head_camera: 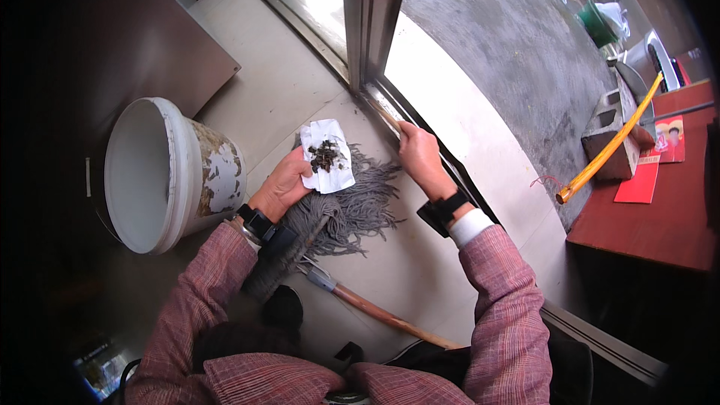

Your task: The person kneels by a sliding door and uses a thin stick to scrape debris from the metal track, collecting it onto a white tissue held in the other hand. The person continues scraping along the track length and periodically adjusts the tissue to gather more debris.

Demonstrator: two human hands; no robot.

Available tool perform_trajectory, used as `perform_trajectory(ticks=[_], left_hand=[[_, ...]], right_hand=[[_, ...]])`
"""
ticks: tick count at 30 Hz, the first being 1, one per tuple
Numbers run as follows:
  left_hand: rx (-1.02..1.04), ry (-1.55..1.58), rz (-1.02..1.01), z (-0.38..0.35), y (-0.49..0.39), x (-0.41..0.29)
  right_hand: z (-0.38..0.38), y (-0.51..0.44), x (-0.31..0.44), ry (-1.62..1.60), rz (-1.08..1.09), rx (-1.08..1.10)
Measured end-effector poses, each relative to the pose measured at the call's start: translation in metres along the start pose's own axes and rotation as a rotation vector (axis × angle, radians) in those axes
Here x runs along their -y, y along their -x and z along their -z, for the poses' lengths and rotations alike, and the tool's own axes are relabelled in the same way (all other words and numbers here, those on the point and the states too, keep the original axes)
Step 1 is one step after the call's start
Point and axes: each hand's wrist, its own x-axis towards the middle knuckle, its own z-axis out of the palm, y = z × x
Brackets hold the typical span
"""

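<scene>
My left hand (284,183) holds a folded white paper (336,184) by its left side. A small heap of dark, crumbly debris (324,156) lies on the paper. Beneath it, a grey string mop head (365,214) is spread on the tiled floor. My right hand (421,151) grips a thin, flat wooden stick (386,116), whose far end points into the metal track (373,95) of a glass sliding door. The fingers partly hide the stick. Just beyond that end stands the door's upright metal frame (374,17).
A large white bucket (219,171) with a stained side is at the left, near a brown panel (185,56). The wooden mop handle (388,320) crosses the floor before me. Outside are a concrete block (604,135), a yellow pole (613,143) and a red tabletop (613,230).
</scene>
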Motion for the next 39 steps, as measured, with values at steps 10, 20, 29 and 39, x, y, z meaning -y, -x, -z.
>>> perform_trajectory(ticks=[10, 20, 29, 39], left_hand=[[-0.012, -0.038, 0.022, 0.006, -0.002, 0.004], [0.015, -0.036, 0.02, -0.002, -0.003, 0.005], [0.02, -0.033, 0.012, -0.011, -0.008, 0.005], [0.074, -0.015, -0.026, -0.012, -0.023, 0.001]], right_hand=[[-0.017, -0.021, 0.009, -0.014, 0.027, -0.042], [-0.017, -0.016, -0.009, -0.223, 0.034, -0.054], [0.032, 0.004, -0.001, -0.292, 0.149, -0.062], [0.084, 0.036, 0.039, 0.147, 0.369, -0.027]])
